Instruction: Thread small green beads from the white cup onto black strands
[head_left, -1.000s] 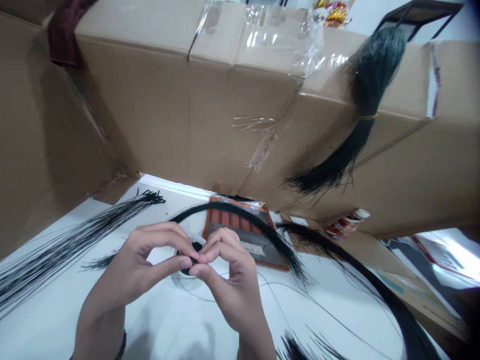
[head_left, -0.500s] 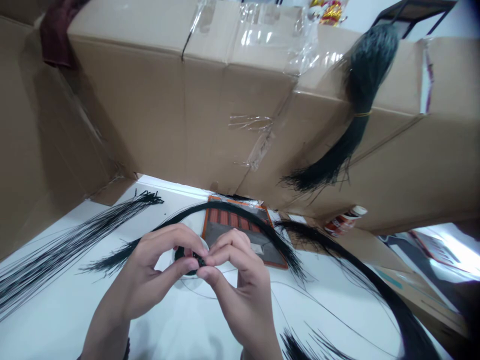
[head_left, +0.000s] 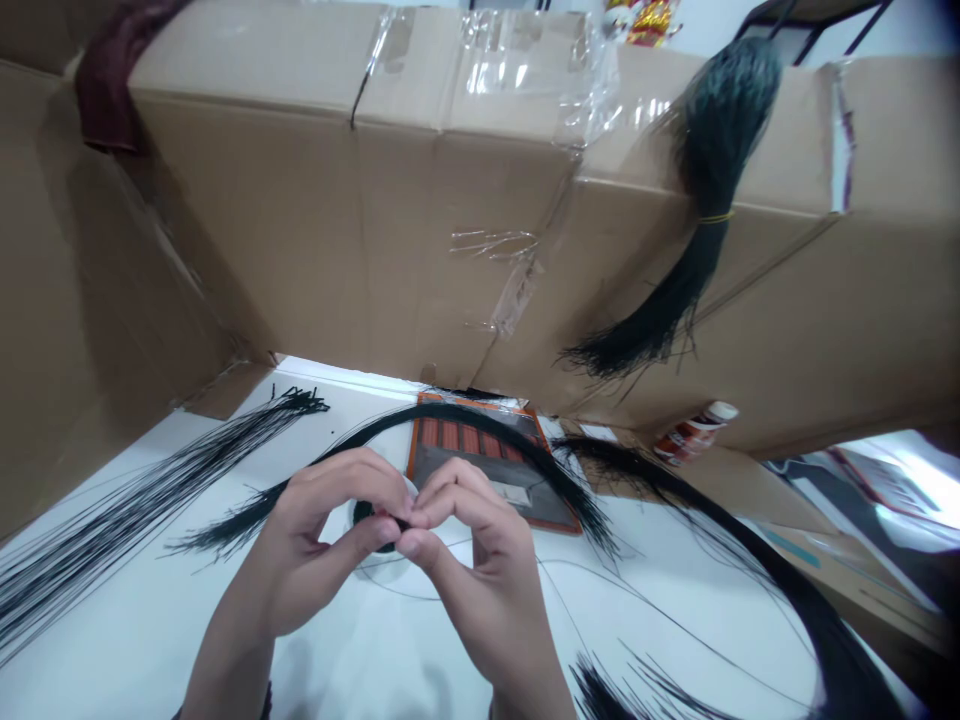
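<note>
My left hand (head_left: 319, 545) and my right hand (head_left: 480, 570) meet at the fingertips above the white table (head_left: 360, 650). Both are closed in a pinch on a small dark piece (head_left: 403, 524), mostly covered by the fingers. Just behind them stands a round, pale-rimmed container with dark green contents (head_left: 363, 514), partly hidden by the left hand. A curved bundle of thin dark strands (head_left: 442, 411) arches beyond my hands. To the left lies a straighter bundle of strands (head_left: 187, 460), with thicker dark tips at its far end.
A cardboard wall (head_left: 315, 230) closes off the back; a tied dark green bundle (head_left: 709, 220) hangs over it. Under the arched strands lies an orange-edged picture board (head_left: 472, 465). A red bottle with a white cap (head_left: 694, 435) and a long dark bundle (head_left: 780, 570) are at right.
The dark piece between my fingertips shows less than before, as the fingers have come closer together. The view has shifted slightly; the bundles stay where they were.
</note>
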